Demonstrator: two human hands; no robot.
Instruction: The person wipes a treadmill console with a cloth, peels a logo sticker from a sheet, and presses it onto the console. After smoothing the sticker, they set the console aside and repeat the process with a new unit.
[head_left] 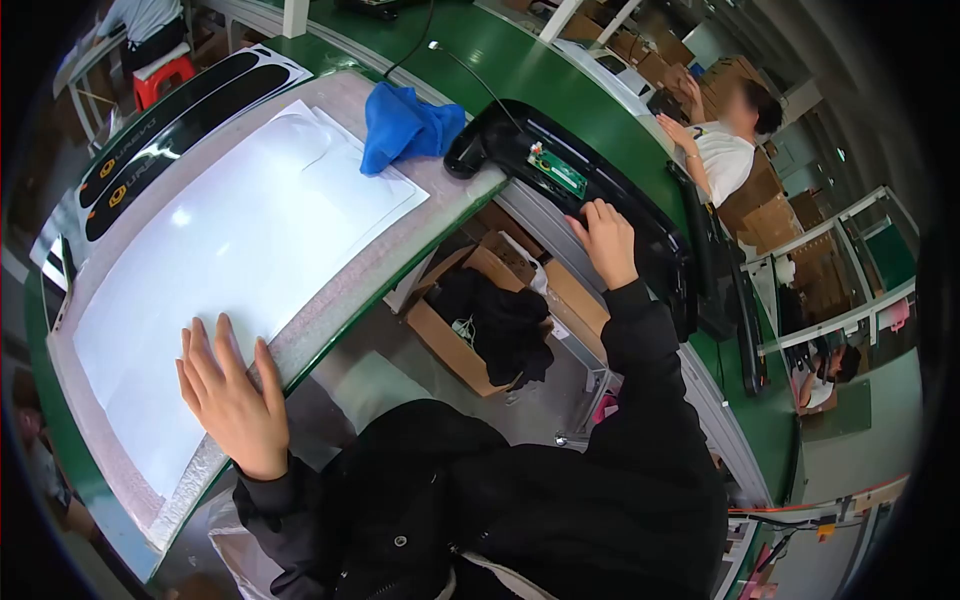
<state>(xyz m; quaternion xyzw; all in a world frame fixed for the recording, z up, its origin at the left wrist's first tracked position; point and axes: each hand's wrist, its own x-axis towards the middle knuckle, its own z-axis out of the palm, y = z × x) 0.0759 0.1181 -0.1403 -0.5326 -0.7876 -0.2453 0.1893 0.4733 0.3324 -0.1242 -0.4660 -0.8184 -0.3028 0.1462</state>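
Note:
My left hand [232,400] lies with fingers spread on a glossy white sheet [230,230], near the front edge of the padded worktop. Nothing is held in it. My right hand [607,243] rests at the near edge of a long black plastic housing [640,225], its thumb apart from the bent fingers. Just beyond its fingertips, a green circuit board [558,172] with a small white connector sits in the housing. A thin cable [470,72] runs up from the housing's left part. A crumpled blue cloth [408,125] lies on the sheet's far right corner.
Black printed strips [165,150] lie along the worktop's far left side. Below, between the benches, stands an open cardboard box [455,340] holding black material. More black housings [735,300] line the green bench [500,50] at right. A co-worker [725,150] is across it.

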